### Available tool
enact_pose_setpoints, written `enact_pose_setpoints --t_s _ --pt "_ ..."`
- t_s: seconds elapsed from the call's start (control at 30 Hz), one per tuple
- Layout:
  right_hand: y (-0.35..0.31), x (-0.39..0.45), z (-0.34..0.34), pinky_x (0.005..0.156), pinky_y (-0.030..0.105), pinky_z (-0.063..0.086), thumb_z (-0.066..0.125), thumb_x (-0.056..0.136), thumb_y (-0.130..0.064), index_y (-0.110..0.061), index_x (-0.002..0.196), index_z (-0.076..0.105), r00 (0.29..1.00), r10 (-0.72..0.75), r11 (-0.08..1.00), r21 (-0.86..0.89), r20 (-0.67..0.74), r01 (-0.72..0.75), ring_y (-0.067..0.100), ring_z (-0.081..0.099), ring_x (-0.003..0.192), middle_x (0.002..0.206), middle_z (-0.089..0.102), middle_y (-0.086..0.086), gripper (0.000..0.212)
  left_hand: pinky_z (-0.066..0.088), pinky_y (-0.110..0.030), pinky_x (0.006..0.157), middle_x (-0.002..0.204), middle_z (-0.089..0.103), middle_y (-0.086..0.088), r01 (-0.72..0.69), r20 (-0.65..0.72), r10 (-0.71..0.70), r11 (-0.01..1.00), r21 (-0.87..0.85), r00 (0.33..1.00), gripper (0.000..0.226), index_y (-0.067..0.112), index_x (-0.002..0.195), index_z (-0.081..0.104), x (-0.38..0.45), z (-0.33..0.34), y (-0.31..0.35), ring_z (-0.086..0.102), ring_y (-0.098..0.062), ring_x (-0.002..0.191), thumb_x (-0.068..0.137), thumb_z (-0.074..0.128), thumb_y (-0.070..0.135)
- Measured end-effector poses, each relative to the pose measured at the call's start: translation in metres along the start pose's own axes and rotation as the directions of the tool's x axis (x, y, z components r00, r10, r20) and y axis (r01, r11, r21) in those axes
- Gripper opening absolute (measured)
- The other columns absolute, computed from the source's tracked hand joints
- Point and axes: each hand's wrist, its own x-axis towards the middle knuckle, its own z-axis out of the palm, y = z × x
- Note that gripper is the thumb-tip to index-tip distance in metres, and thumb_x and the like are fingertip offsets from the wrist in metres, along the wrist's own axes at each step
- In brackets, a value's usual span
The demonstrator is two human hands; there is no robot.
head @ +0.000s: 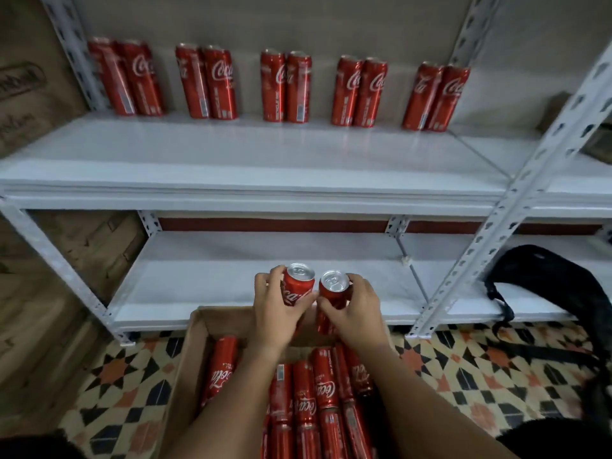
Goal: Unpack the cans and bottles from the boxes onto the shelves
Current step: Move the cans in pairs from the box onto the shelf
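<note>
Each gripping one slim Coca-Cola can, the left hand (276, 308) and right hand (357, 311) hold their cans (298, 286) so close together above the cardboard box (185, 369) that they may knock and slip.

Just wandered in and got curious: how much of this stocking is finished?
Done: ten cans stand in five pairs on the upper shelf. In hand: the left hand and right hand each hold one can above the box. Left: at least six cans still lie in the box, and the lower shelf holds none in view.
</note>
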Motion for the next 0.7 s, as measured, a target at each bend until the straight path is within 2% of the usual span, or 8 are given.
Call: enact_pose_setpoints --t_s 0.17,0.27,0.37,0.4,0.47,0.57,0.63,0.7 --pt "-0.03 0.003 -0.065 0.096 0.042 0.055 0.077 0.077 -0.056 -0.031 0.125 0.055 0.991 -0.038 0.988 0.144 -0.13 0.057 0.011 0.059 0.112 0.116 0.062 -0.011 0.058 0.042 -0.029 0.092 0.131 0.05 0.0 -0.061 0.045 0.066 0.993 -0.101 0.997 0.074 0.028 0.138 0.039 0.0 -0.012 0.083 0.05 -0.013 0.114 0.081 0.076 0.057" --pt "-0.048 0.002 -0.103 0.097 0.042 0.055 0.076 0.081 -0.048 -0.042 0.126 0.053 0.974 -0.081 0.959 0.25 -0.214 0.135 0.008 0.061 0.114 0.118 0.064 -0.017 0.052 0.042 -0.028 0.087 0.128 0.048 -0.005 -0.105 0.066 0.12 0.976 -0.19 0.991 0.069 0.033 0.134 0.033 0.001 -0.014 0.13 0.052 -0.015 0.107 0.084 0.074 0.057" --pt "-0.065 0.0 -0.137 0.099 0.041 0.054 0.072 0.086 -0.045 -0.04 0.132 0.051 0.949 -0.119 0.935 0.288 -0.293 0.206 0.006 0.062 0.113 0.118 0.065 -0.017 0.05 0.046 -0.027 0.088 0.13 0.052 -0.002 -0.198 0.078 0.223 0.948 -0.248 0.972 0.068 0.039 0.133 0.026 0.004 -0.012 0.169 0.056 -0.017 0.113 0.085 0.069 0.061" --pt "-0.069 0.001 -0.147 0.099 0.038 0.053 0.07 0.088 -0.046 -0.041 0.134 0.049 0.939 -0.132 0.931 0.286 -0.318 0.227 0.005 0.062 0.113 0.118 0.065 -0.019 0.051 0.048 -0.03 0.09 0.133 0.052 0.0 -0.217 0.093 0.25 0.938 -0.27 0.964 0.068 0.04 0.135 0.024 0.006 -0.011 0.182 0.057 -0.018 0.116 0.085 0.065 0.064" --pt "-0.079 0.001 -0.166 0.098 0.024 0.05 0.068 0.093 -0.041 -0.043 0.136 0.046 0.924 -0.152 0.926 0.275 -0.352 0.257 -0.003 0.061 0.111 0.114 0.063 -0.024 0.049 0.05 -0.038 0.099 0.143 0.045 0.002 -0.23 0.147 0.285 0.923 -0.309 0.947 0.071 0.044 0.143 0.016 0.008 -0.008 0.206 0.053 -0.019 0.125 0.088 0.055 0.067" --pt "-0.092 0.005 -0.192 0.085 0.002 0.04 0.065 0.097 -0.034 -0.05 0.127 0.04 0.903 -0.165 0.921 0.265 -0.397 0.285 -0.02 0.055 0.101 0.108 0.058 -0.033 0.043 0.041 -0.032 0.101 0.143 0.03 0.009 -0.267 0.188 0.34 0.905 -0.332 0.921 0.073 0.044 0.153 0.004 0.009 -0.004 0.237 0.041 -0.012 0.13 0.098 0.051 0.056" --pt "-0.097 0.01 -0.207 0.08 -0.002 0.038 0.064 0.097 -0.03 -0.053 0.121 0.041 0.885 -0.176 0.916 0.258 -0.431 0.308 -0.024 0.054 0.097 0.105 0.058 -0.033 0.04 0.036 -0.028 0.1 0.138 0.026 0.01 -0.273 0.193 0.352 0.899 -0.343 0.916 0.075 0.042 0.156 0.001 0.013 0.0 0.255 0.038 -0.01 0.128 0.102 0.052 0.049" --pt "-0.1 0.017 -0.22 0.08 0.0 0.04 0.064 0.098 -0.028 -0.055 0.118 0.044 0.875 -0.183 0.908 0.263 -0.448 0.325 -0.019 0.057 0.098 0.103 0.061 -0.032 0.039 0.034 -0.028 0.1 0.136 0.025 0.01 -0.274 0.207 0.362 0.892 -0.359 0.909 0.074 0.041 0.157 0.001 0.018 0.004 0.27 0.036 -0.007 0.126 0.103 0.052 0.045"
